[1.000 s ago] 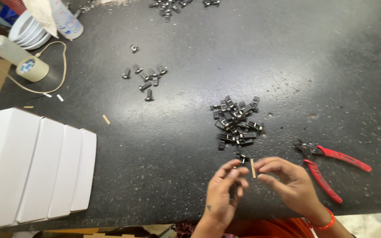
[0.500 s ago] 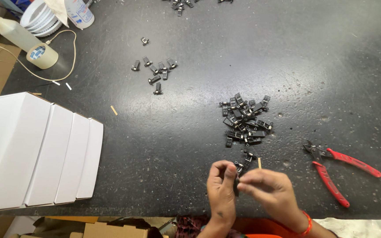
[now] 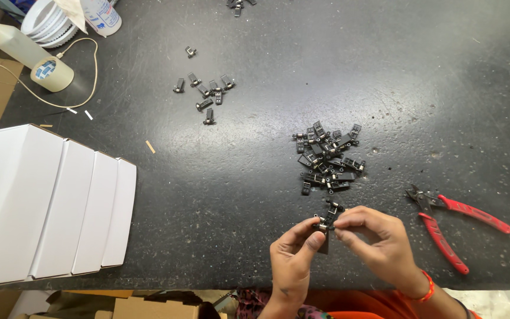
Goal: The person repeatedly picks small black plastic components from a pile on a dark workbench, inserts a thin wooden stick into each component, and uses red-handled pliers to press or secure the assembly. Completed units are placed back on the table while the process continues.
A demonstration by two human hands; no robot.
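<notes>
My left hand point(image 3: 293, 257) and my right hand point(image 3: 379, 239) meet near the front edge of the black table point(image 3: 278, 118). Together they pinch one small black part with a metal pin point(image 3: 324, 225), fingertips of both hands on it. Just beyond the hands lies a pile of several similar black parts point(image 3: 329, 158). A smaller scatter of the same parts point(image 3: 205, 94) lies farther back to the left. Red-handled cutters point(image 3: 453, 221) rest on the table right of my right hand.
Stacked white boxes point(image 3: 42, 204) fill the left front. A plastic bottle point(image 3: 13, 41), a tape roll point(image 3: 51, 74), a thin cord point(image 3: 84, 71) and stacked white rings point(image 3: 48, 23) sit at the back left. More black parts point(image 3: 240, 5) lie at the far edge.
The hands have come together over one black part near the table's front edge. The small pale stick seen between the fingers earlier is no longer visible.
</notes>
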